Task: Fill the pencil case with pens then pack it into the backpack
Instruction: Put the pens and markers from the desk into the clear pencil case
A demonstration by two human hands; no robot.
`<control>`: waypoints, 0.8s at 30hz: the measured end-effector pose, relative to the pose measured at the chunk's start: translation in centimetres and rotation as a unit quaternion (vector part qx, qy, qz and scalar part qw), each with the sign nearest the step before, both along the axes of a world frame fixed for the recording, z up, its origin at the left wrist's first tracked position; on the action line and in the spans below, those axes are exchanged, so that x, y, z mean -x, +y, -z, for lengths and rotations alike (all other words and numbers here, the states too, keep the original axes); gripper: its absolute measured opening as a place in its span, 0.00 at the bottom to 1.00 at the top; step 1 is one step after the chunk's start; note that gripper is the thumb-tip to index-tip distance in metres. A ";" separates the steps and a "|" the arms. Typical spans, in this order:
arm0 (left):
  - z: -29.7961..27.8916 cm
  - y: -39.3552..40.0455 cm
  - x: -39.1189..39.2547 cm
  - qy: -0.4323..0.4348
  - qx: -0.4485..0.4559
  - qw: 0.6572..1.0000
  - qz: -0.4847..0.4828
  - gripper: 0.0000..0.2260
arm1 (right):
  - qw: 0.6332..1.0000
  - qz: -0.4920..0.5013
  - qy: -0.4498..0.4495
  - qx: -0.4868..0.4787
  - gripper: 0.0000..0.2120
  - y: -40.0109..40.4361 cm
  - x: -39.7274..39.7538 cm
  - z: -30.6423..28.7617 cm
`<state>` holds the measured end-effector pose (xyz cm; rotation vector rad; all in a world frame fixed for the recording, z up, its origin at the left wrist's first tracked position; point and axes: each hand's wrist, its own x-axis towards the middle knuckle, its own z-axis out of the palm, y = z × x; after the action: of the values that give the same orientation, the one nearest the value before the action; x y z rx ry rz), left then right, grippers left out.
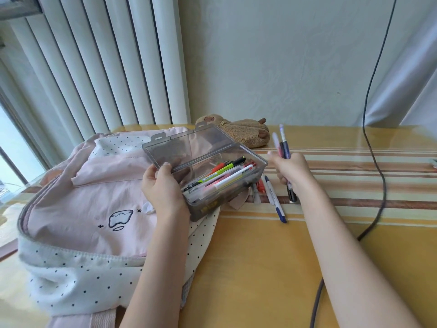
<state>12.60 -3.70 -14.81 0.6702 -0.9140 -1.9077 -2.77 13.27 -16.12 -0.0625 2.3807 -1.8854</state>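
Observation:
A clear grey plastic pencil case (256, 172) rests on the right edge of the pink and white dotted backpack (94, 204), its lid (186, 145) raised. Several pens (222, 178) lie inside it. My left hand (163, 188) grips the case's near left corner, thumb on the lid edge. My right hand (293, 170), just right of the case, is closed on a bunch of pens (282, 145) that stick up and down from the fist. A few more pens (274, 200) lie on the table between the case and my right hand.
A brown plush toy (246, 133) lies behind the case by the wall. A dark cable (378, 181) hangs down and runs across the yellow striped table (272, 268) at the right. White radiator pipes (106, 67) stand behind the backpack.

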 end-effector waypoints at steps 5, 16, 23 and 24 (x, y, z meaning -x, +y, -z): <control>-0.1 0.4 0.0 -0.016 0.037 0.999 0.020 0.09 | 0.970 -0.032 0.124 0.207 0.14 -0.1 -0.4 -2.8; -0.4 0.6 -0.2 -0.023 0.029 0.999 0.032 0.13 | 0.980 -0.048 0.170 0.092 0.16 0.6 0.4 0.5; -0.3 0.8 0.1 -0.050 0.053 0.996 0.041 0.13 | 0.947 -0.013 0.294 0.131 0.23 -1.6 -2.4 -3.5; -0.3 0.9 0.1 -0.055 0.062 0.996 0.043 0.13 | 0.933 -0.043 0.331 0.133 0.23 -2.2 -3.3 -4.6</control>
<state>12.47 -2.79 -14.51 0.6762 -1.1371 -1.8857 0.56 11.07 -11.54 -0.9484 2.3780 -2.4120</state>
